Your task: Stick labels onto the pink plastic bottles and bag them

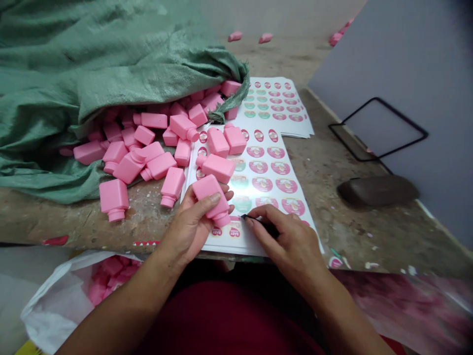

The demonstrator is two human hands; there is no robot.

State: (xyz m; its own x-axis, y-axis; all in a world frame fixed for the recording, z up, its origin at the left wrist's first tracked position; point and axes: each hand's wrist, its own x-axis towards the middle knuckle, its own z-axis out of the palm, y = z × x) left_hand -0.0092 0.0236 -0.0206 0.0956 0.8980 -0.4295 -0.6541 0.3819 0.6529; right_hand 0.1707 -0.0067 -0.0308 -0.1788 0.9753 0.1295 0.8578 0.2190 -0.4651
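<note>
My left hand is wrapped round a pink plastic bottle, its neck tilted down to the right and its visible face plain. In my right hand is a slim black pointed tool; my fingers hide most of it, so I cannot tell its exact kind. Its tip is at the lower rows of a white sticker sheet printed with pink and green oval labels. On that sheet's upper left lie several more bottles, one of them a pink bottle on its side.
Pink bottles spill from a green woven sack at the left. Behind lies another stack of label sheets. A black wire stand and a dark case are at the right. Below the table edge hangs a white bag holding bottles.
</note>
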